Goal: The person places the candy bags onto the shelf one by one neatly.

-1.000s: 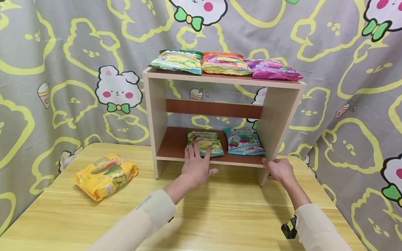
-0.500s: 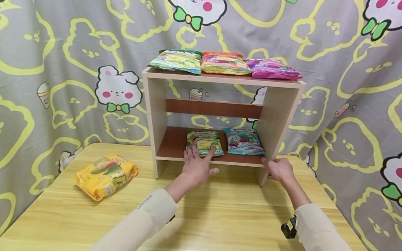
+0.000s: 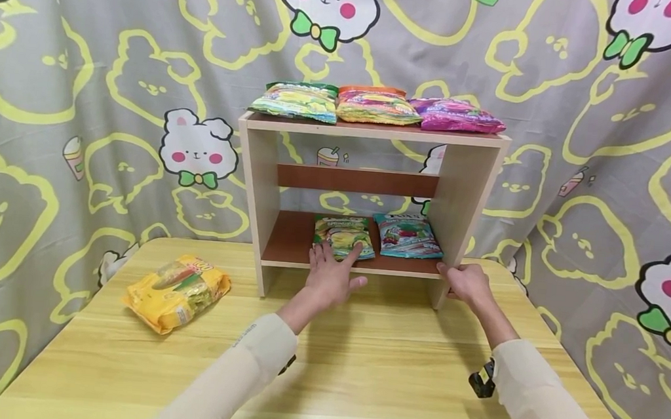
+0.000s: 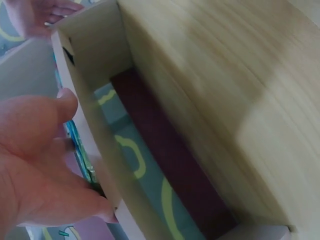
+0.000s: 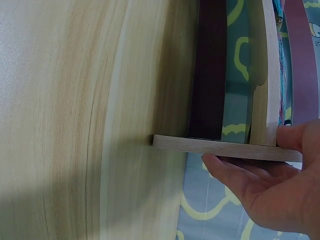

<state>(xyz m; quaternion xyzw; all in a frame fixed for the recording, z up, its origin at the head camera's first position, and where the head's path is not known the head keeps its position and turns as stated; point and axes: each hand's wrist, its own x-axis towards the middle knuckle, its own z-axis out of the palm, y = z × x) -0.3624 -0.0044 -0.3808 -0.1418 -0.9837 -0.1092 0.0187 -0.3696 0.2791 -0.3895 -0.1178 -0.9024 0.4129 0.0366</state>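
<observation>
My left hand (image 3: 331, 279) lies with its fingers spread on the near part of a green and yellow candy bag (image 3: 346, 230). That bag rests flat on the lower board of a small wooden shelf (image 3: 350, 270). In the left wrist view the left hand (image 4: 40, 165) is at the board's front edge, with the bag partly hidden behind it. My right hand (image 3: 467, 284) grips the shelf's right side panel; in the right wrist view the thumb and fingers of the right hand (image 5: 265, 180) are on either side of the panel (image 5: 220, 146). A teal candy bag (image 3: 407, 236) lies right of the green one.
On the shelf's top board sit a green and white bag (image 3: 296, 101), an orange bag (image 3: 377, 106) and a magenta bag (image 3: 456, 116). A yellow snack bag (image 3: 177, 294) lies on the wooden table (image 3: 369, 383) at the left. A patterned curtain (image 3: 115, 74) hangs behind.
The green and yellow bag has slid slightly back on the lower board under my left hand, which has moved very little. My right hand has stayed on the side panel.
</observation>
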